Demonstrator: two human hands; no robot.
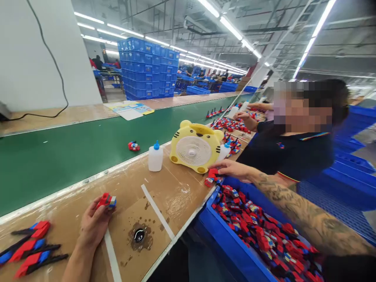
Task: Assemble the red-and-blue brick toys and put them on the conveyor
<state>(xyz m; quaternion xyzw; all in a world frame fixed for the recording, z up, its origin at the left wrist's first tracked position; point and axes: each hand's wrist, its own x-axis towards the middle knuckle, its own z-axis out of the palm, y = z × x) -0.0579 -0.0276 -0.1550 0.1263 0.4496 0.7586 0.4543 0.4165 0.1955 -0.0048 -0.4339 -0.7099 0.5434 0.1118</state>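
My left hand (pixel 93 223) is closed around a small red toy part (pixel 106 201) with a grey and blue end, held just above the cardboard-covered bench. My right hand (pixel 233 169), at the end of a tattooed forearm, reaches over a blue bin to the bench edge. Its fingertips grip a similar red toy part (pixel 210 180), partly hidden by the fingers. Many more of these red, blue and yellow pieces (pixel 264 239) fill the blue bin (pixel 232 239). At lower left lie several red and blue pieces with long black prongs (pixel 31 250).
A small round black dish (pixel 139 235) sits amid wet spots. Beyond it stand a white bottle with blue cap (pixel 155 157) and a yellow animal-shaped fan (pixel 194 149). One toy (pixel 134 146) lies on the green conveyor belt (pixel 73 152). A co-worker (pixel 290 149) sits at right.
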